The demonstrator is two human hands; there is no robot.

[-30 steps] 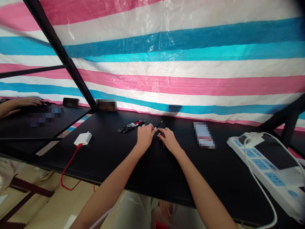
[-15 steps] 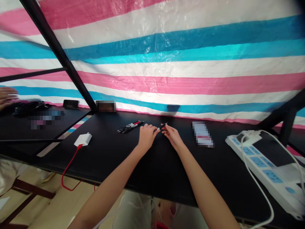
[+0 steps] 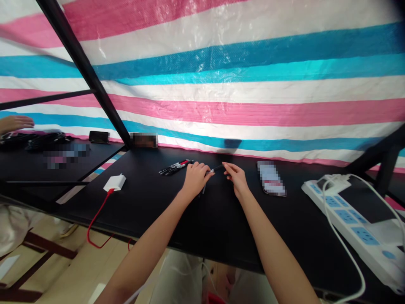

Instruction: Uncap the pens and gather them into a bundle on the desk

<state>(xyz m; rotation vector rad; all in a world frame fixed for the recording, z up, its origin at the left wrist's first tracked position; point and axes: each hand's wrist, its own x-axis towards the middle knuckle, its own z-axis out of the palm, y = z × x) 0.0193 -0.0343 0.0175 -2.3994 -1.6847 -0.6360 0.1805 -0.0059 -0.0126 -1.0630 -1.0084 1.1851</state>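
Pinched in my left hand [image 3: 196, 179] is a dark pen [image 3: 217, 169] with a clear section near the fingers. The pen slants up to the right. My right hand [image 3: 236, 175] closes its fingertips on the pen's far end. Below my left hand's fingertips a thin, faint strip [image 3: 203, 191] shows against the table; I cannot make out what it is. Just left of my left hand lies a small bunch of pens [image 3: 175, 167], mostly black with clear parts and a touch of red.
A phone [image 3: 271, 179] lies right of my hands on the black table [image 3: 221, 228]. A white power strip [image 3: 348, 219] with cables fills the right side. To the left sits a white charger [image 3: 114, 183] with a red cable. Another person's hand [image 3: 15, 123] is at far left.
My right hand has shifted slightly right, and more of the pen shows between my hands. A thin strip now shows below my left hand. The view has shifted slightly.
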